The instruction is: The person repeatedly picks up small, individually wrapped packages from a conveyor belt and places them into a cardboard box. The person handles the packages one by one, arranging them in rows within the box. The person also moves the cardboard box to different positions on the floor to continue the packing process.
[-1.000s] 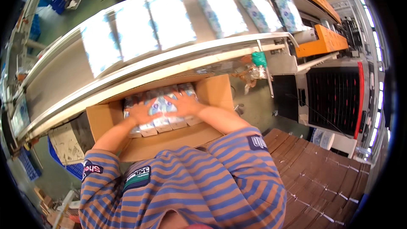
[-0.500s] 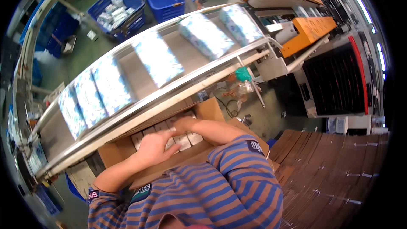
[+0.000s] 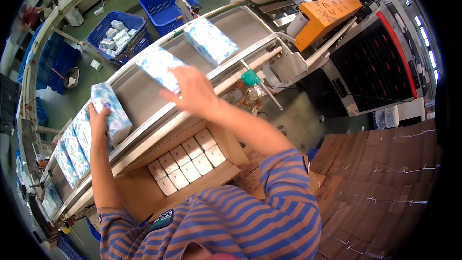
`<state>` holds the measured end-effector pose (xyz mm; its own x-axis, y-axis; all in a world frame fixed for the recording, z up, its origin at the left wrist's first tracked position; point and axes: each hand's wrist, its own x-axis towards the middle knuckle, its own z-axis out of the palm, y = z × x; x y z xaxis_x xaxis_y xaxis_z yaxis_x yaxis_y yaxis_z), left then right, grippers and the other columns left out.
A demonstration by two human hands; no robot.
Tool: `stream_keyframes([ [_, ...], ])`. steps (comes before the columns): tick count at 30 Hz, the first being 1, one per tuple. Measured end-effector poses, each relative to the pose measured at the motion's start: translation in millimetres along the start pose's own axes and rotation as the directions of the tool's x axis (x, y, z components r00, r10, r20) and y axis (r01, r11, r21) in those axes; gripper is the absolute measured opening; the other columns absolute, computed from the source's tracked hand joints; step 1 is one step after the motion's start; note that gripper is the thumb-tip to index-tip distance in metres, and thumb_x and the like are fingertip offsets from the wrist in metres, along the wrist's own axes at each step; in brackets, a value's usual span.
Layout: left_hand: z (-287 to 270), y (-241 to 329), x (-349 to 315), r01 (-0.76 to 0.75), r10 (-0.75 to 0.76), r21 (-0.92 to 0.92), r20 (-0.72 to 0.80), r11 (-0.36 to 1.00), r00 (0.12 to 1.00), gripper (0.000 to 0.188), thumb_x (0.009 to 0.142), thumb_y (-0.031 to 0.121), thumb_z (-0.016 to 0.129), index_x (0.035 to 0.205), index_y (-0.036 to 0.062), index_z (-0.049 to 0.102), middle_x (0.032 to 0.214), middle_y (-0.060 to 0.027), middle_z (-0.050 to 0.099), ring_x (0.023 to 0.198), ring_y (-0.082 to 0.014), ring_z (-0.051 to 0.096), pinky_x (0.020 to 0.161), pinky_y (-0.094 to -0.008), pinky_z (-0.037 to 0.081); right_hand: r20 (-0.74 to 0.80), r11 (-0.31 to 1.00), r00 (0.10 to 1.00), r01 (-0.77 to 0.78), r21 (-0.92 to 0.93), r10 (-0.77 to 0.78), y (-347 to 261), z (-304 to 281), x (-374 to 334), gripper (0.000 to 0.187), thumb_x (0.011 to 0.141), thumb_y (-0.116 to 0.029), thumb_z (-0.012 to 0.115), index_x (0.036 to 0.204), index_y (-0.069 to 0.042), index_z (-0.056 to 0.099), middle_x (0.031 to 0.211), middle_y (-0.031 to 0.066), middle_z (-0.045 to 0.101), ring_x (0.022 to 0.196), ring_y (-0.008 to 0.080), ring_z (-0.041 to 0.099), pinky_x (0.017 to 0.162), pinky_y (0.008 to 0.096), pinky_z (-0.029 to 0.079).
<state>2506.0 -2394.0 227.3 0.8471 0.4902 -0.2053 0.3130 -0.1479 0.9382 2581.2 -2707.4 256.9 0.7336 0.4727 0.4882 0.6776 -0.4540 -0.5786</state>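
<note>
My left hand [image 3: 98, 122] grips a blue-and-white patterned tissue pack [image 3: 110, 108] by its near left side, tilted up at the belt's near edge. Over the belt, my right hand [image 3: 196, 90] has its fingers apart at the near end of another tissue pack [image 3: 156, 65]; blur hides whether it touches. Farther right on the conveyor belt [image 3: 142, 97] lies one more tissue pack [image 3: 210, 41]. Below my arms stands an open cardboard carton [image 3: 134, 190], with white-ended packs [image 3: 185, 156] standing in two rows at its right side.
Several patterned packs [image 3: 74, 147] lie at the belt's left end. Beyond the belt stand blue crates [image 3: 166, 12], one holding small packs. Orange-covered machinery [image 3: 322, 21] is at the far right. Stacked flat cardboard [image 3: 375, 178] fills the near right. A metal rail borders the belt.
Both hands have come up out of the carton to the belt. My left hand has taken hold of a pack, while my right has reached toward another. The belt packs have shifted left.
</note>
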Motion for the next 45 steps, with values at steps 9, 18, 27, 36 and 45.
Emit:
stream_keyframes([
  [9, 103, 17, 1, -0.192, 0.191, 0.058, 0.036, 0.980, 0.981, 0.071, 0.076, 0.031, 0.070, 0.130, -0.0001, 0.036, 0.120, -0.0132, 0.052, 0.111, -0.0221, 0.050, 0.094, -0.0331, 0.037, 0.344, 0.956, 0.892, -0.264, -0.128, 0.292, 10, 56, 64, 0.068, 0.057, -0.035, 0.073, 0.118, -0.012, 0.054, 0.103, 0.0141, 0.058, 0.098, 0.0286, 0.057, 0.084, 0.0440, 0.044],
  [18, 159, 29, 20, -0.261, 0.265, 0.127, -0.017, 0.957, 0.964, 0.094, 0.060, 0.040, 0.080, 0.129, -0.0024, 0.034, 0.121, -0.0183, 0.051, 0.111, -0.0270, 0.051, 0.096, -0.0356, 0.037, 0.061, 0.820, 0.834, -0.520, -0.240, 0.548, 98, 0, 55, 0.077, 0.057, -0.048, 0.075, 0.115, -0.003, 0.053, 0.101, 0.0129, 0.059, 0.096, 0.0319, 0.056, 0.081, 0.0374, 0.047],
  [27, 168, 30, 11, -0.223, 0.222, 0.035, 0.012, 0.974, 0.975, 0.081, 0.068, 0.029, 0.077, 0.128, -0.0034, 0.035, 0.120, -0.0171, 0.051, 0.109, -0.0239, 0.051, 0.093, -0.0341, 0.038, -0.517, 0.614, 0.787, -0.600, -0.512, 0.338, 229, -143, 75, 0.059, 0.069, -0.052, 0.067, 0.105, -0.005, 0.059, 0.101, 0.0122, 0.059, 0.096, 0.0280, 0.056, 0.081, 0.0422, 0.045],
  [36, 162, 38, 7, -0.102, 0.103, -0.012, 0.076, 0.995, 0.992, 0.078, 0.069, 0.029, 0.076, 0.129, -0.0023, 0.035, 0.120, -0.0139, 0.050, 0.108, -0.0219, 0.050, 0.093, -0.0332, 0.038, -0.147, 0.456, 0.555, -0.784, -0.422, 0.819, 253, -124, 87, 0.114, 0.043, -0.068, 0.077, 0.126, 0.000, 0.038, 0.128, 0.0203, 0.047, 0.122, 0.0302, 0.043, 0.094, 0.0531, 0.036],
  [45, 137, 32, -5, -0.096, 0.096, -0.012, -0.030, 0.995, 0.995, 0.067, 0.074, 0.027, 0.073, 0.124, -0.0026, 0.041, 0.114, -0.0119, 0.054, 0.102, -0.0192, 0.054, 0.090, -0.0310, 0.041, 0.323, 0.851, 0.851, -0.235, -0.471, 0.414, 88, -25, 76, 0.042, 0.065, -0.031, 0.072, 0.100, -0.010, 0.061, 0.104, 0.0136, 0.062, 0.094, 0.0245, 0.060, 0.083, 0.0432, 0.043],
])
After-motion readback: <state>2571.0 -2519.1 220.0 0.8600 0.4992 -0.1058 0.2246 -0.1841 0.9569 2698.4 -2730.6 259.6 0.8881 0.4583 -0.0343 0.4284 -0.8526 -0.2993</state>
